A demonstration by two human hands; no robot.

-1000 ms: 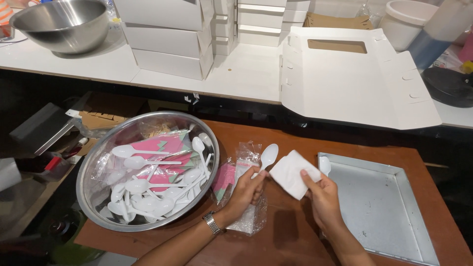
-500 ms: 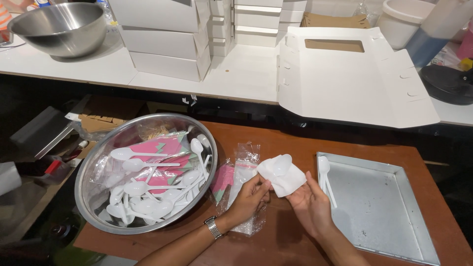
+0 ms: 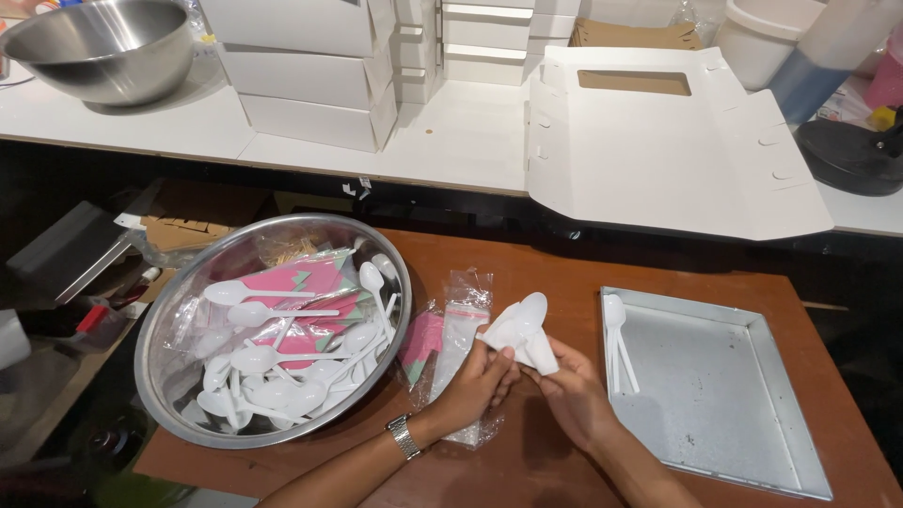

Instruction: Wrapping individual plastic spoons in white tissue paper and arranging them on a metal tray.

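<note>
A white plastic spoon is held together with a white paper napkin between the two hands, just above the brown wooden desk. The left hand is closed on the lower edge of the napkin, thumb and fingers pinching it; the right hand is curled under the napkin's other side, gripping it from below. The spoon lies bowl-up on the napkin, its handle hidden in the folds, so the wrapping is judged to be part-way done: the paper is gathered around the handle but not closed.

To the right of the right hand a shallow metal tray holds only a couple of white spoons along its near-left wall, with the rest of its floor bare. To the left of the left hand a wide steel bowl is heaped with many loose white spoons over pink packets, so most of the pile is judged to be unhandled. Clear plastic sleeves lie flat on the desk just beneath and beside the left hand.

The spoon looks clean, glossy and unbent; the napkin is crumpled and soft.
</note>
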